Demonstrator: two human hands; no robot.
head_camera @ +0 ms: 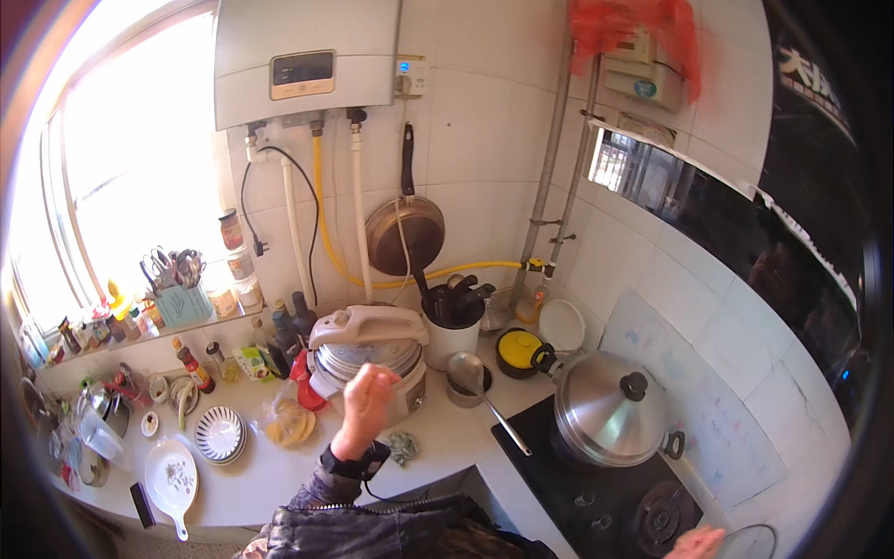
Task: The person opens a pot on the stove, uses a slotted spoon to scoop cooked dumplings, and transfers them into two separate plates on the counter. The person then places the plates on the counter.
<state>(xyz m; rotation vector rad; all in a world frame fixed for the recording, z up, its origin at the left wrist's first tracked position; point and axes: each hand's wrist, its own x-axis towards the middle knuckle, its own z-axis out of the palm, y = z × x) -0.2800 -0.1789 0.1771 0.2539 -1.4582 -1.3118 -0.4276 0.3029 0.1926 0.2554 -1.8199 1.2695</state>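
My left hand (368, 404), a dark band at its wrist, is raised with bent fingers in front of the electric pressure cooker (412, 391); whether it touches the cooker or holds anything is unclear. A crumpled cloth (401, 447) lies on the counter just right of that wrist. My right hand (698, 543) shows only in part at the bottom edge, beside the gas hob (538, 482), near its front burner (660, 517). Its fingers are blurred. A large lidded steel pot (607, 412) stands on the rear burner.
A skimmer (503, 419) rests across a small pot (469, 395), its handle reaching over the hob. A yellow-lidded pot (520, 347) stands behind. Leftward are a bag of round food (290, 423), stacked plates (220, 434), a white handled dish (172, 482) and bottles (194, 369).
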